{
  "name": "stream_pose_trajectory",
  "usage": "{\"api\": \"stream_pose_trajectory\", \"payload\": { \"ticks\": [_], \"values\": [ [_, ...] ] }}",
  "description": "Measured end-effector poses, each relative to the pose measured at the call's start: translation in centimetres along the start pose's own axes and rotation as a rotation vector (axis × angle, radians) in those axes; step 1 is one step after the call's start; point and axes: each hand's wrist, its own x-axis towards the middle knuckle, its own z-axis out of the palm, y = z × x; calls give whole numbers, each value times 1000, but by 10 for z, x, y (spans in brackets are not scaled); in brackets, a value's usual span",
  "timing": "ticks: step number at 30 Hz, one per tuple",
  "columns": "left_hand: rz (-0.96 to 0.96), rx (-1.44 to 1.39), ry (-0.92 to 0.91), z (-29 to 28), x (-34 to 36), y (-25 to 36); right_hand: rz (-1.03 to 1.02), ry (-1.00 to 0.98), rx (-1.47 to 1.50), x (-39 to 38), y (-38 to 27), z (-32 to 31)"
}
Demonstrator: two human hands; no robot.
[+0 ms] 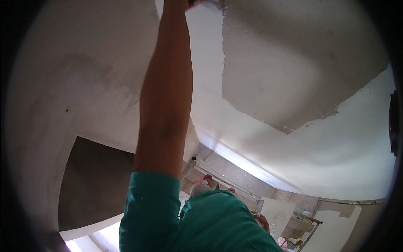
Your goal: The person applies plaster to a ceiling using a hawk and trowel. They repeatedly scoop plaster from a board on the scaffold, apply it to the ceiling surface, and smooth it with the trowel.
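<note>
My left arm, in a green sleeve, reaches straight up past the wall. Only a sliver of my left hand shows at the top edge, closed by a blurred greyish thing that I cannot make out, close to the white plaster. That plaster borders a bare grey patch with a ragged edge. Low by my right side, my right hand is closed on a putty knife, its flat metal blade pointing up. My torso hides part of that hand.
Below are my feet on scaffold boards, beside a metal pole. A pale board and several small items lie lower right. A dark rectangular opening is in the left wall.
</note>
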Motion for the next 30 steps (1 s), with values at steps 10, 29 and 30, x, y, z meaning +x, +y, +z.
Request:
{"api": "stream_pose_trajectory", "payload": {
  "ticks": [10, 29, 30],
  "values": [
    [-265, -232, 160, -108, -149, -203, 71, 59, -130, -18, 6, -17],
    [-564, -108, 252, -79, -138, -386, 180, 168, -236, -42, 28, 3],
    [-555, -120, 235, -76, -128, -372, 144, 143, -300, -36, 25, 1]
  ]
}}
